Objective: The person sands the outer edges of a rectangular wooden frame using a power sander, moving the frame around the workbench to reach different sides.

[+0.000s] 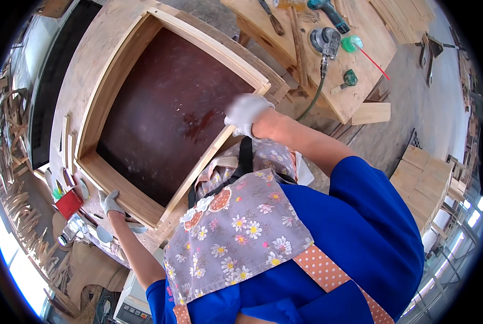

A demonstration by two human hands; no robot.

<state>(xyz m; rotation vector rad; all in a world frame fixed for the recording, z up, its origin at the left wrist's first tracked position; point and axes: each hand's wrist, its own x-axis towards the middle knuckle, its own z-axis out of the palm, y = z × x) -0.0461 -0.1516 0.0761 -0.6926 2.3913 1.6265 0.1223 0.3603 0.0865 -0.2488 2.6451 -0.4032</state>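
Observation:
A pale wooden box frame [97,102] lies on the workbench in front of me, with a dark reddish-brown panel [168,108] inside its four walls. My right hand [248,114], in a white glove, is at the near right corner of the frame, on its top edge. Its fingers are curled and partly blurred; whatever may be in them is hidden. Against the outside of the frame's near left wall rests my left hand [111,203], also gloved, its fingers stretched out and apart.
Beside my left hand stand a red container [69,204] and a clear jar [74,227]. A second bench at upper right holds a sander [325,42] with a hose, a teal power tool [330,13] and a green bottle with a red straw [352,44]. Stacked boards [422,181] stand at right.

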